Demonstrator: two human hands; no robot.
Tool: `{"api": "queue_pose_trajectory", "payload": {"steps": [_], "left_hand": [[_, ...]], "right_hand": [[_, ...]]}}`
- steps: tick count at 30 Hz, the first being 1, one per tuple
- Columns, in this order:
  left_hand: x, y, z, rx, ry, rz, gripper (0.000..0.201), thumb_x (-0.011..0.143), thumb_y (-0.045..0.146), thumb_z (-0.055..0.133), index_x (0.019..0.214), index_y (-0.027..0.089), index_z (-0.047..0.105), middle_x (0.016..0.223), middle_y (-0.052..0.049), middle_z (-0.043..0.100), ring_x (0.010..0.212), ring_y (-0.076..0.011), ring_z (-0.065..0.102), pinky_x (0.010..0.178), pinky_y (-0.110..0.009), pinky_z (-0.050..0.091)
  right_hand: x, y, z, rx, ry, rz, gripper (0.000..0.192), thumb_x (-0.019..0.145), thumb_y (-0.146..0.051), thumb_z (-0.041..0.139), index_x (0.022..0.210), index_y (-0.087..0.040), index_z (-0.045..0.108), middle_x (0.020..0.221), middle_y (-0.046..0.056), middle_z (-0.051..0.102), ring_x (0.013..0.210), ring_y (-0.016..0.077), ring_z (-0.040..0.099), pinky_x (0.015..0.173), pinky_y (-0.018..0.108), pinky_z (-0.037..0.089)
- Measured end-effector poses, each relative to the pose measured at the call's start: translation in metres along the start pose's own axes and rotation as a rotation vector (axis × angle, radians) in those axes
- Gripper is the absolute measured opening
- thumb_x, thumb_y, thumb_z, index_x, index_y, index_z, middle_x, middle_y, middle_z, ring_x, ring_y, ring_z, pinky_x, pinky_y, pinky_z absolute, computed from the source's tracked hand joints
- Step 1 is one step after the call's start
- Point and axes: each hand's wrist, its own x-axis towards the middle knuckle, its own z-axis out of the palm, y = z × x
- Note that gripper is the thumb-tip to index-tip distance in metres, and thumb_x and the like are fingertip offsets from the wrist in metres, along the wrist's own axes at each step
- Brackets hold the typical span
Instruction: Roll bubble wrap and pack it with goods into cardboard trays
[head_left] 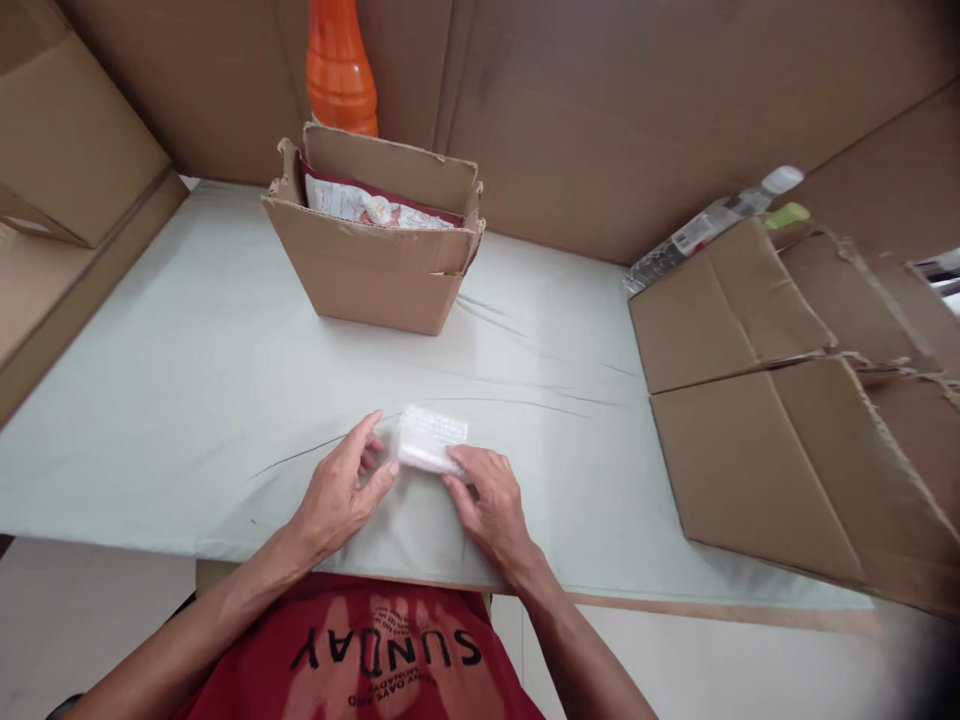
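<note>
Pale tabletop [187, 400] with flattened cardboard [780, 440] at right and an open carton [375, 270] at rear centre, an orange bottle [340, 70] behind it. Near the front edge, the left hand [341, 495] and right hand [491, 505] flank a small clear-wrapped white packet [429, 440] lying on the tabletop; fingertips of both hands grip its ends.

So the packet [431, 440] sits on the table [187, 400] between the left hand [341, 495] and right hand [491, 505]. Open box [375, 265] behind it, bottle [340, 65] behind that, flattened cardboard [795, 440] off right.
</note>
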Motion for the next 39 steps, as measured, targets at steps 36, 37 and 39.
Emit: {"api": "queue_pose_trajectory", "payload": {"steps": [36, 37, 39], "left_hand": [[0.187, 0.068, -0.111, 0.651, 0.524, 0.715, 0.041, 0.087, 0.007, 0.046, 0.125, 0.014, 0.062, 0.097, -0.006, 0.067, 0.102, -0.0224, 0.063, 0.111, -0.049, 0.041], [0.186, 0.067, -0.112, 0.629, 0.51, 0.765, 0.036, 0.086, 0.005, 0.047, 0.115, 0.016, 0.067, 0.091, -0.005, 0.067, 0.095, -0.0215, 0.063, 0.107, -0.047, 0.045], [0.175, 0.067, -0.112, 0.6, 0.471, 0.866, 0.029, 0.085, 0.003, 0.048, 0.098, 0.017, 0.069, 0.086, -0.004, 0.067, 0.089, -0.0208, 0.061, 0.101, -0.045, 0.049]], "right_hand": [[0.004, 0.021, -0.022, 0.609, 0.002, 0.441, 0.023, 0.088, -0.043, 0.069, 0.091, -0.021, 0.072, 0.093, 0.008, 0.074, 0.087, 0.0237, 0.07, 0.075, 0.03, 0.057], [0.007, 0.023, -0.026, 0.586, 0.026, 0.417, 0.021, 0.087, -0.042, 0.07, 0.089, -0.021, 0.073, 0.094, 0.008, 0.074, 0.088, 0.0237, 0.071, 0.076, 0.03, 0.057], [0.015, 0.028, -0.038, 0.533, 0.07, 0.377, 0.02, 0.086, -0.041, 0.072, 0.086, -0.021, 0.074, 0.091, 0.007, 0.074, 0.086, 0.0227, 0.071, 0.074, 0.028, 0.057]]}}
